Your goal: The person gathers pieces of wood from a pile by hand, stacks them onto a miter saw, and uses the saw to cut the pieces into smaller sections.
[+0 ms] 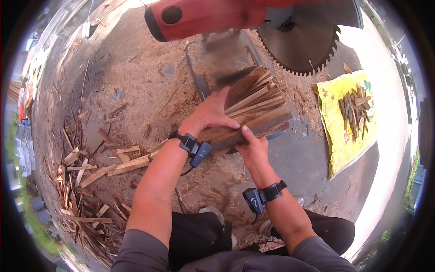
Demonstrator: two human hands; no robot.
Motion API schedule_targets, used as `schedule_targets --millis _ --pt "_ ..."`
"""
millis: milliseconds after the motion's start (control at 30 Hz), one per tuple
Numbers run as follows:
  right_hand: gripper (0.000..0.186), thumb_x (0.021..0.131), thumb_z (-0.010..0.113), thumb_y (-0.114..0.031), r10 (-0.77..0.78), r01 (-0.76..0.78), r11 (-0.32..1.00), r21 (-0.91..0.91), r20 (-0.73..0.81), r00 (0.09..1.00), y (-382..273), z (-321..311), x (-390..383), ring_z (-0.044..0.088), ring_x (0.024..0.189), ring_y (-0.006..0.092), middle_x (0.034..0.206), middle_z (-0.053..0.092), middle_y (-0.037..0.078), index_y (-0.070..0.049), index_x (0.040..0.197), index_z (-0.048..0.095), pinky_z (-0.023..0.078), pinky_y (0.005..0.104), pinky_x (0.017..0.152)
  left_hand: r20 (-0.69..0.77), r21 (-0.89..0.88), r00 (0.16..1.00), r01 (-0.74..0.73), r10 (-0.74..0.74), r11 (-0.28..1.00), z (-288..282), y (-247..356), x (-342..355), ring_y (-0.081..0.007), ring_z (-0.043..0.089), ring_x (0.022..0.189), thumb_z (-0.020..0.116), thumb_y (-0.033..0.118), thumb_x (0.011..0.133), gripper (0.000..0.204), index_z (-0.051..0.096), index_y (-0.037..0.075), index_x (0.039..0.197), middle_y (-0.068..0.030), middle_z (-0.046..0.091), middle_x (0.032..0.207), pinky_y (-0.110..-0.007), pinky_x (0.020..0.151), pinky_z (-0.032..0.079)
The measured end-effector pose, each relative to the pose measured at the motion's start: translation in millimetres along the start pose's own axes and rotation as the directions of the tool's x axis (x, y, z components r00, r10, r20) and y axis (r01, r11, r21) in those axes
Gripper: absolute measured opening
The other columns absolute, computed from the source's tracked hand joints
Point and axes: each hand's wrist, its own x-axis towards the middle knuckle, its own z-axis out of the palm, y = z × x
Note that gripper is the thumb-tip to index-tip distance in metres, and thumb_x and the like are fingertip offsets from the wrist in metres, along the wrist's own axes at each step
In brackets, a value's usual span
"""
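A thick bundle of wood strips (pixel 260 106) lies between my hands, its ends fanned a little toward the right. My left hand (pixel 212 112) grips it from the left, with the fingers reaching over the far side and the thumb along the near side. From the near side my right hand (pixel 254 148) holds the lower edge, thumb on top and fingers partly hidden beneath. Just beyond the bundle hangs a red power saw (pixel 208 17) with a round toothed blade (pixel 301 45). Whether the blade is turning I cannot tell.
A yellow sack (pixel 333 156) with short wood pieces (pixel 355 111) on it lies at the right. Loose wood strips (pixel 86 213) are heaped at the left. Sawdust covers much of the ground. The saw's metal frame (pixel 195 72) stands behind the bundle.
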Motion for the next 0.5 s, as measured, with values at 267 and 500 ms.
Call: schedule_targets --millis 267,500 --pt "0.047 0.084 0.072 -0.018 -0.227 0.217 0.973 -0.084 -0.143 0.963 12.4 -59.7 22.1 0.063 0.091 0.0310 0.110 0.059 0.015 -0.001 0.121 0.047 0.054 0.0467 0.068 0.115 -0.003 0.979 -0.172 0.171 0.985 24.7 28.4 17.4 -0.0428 0.046 0.120 0.083 0.046 0.050 0.120 0.025 0.000 0.144 -0.0288 0.046 0.129 -0.043 0.101 0.040" --pt "0.049 0.084 0.072 -0.024 -0.255 0.197 0.963 -0.184 -0.383 0.888 -25.4 -97.6 24.3 0.064 0.087 0.0309 0.110 0.059 0.014 0.001 0.119 0.048 0.054 0.0516 0.069 0.171 0.029 0.957 -0.241 0.233 0.970 79.8 58.3 59.4 -0.0393 0.050 0.118 0.082 0.046 0.052 0.107 0.032 0.000 0.136 -0.0250 0.051 0.123 -0.044 0.097 0.044"
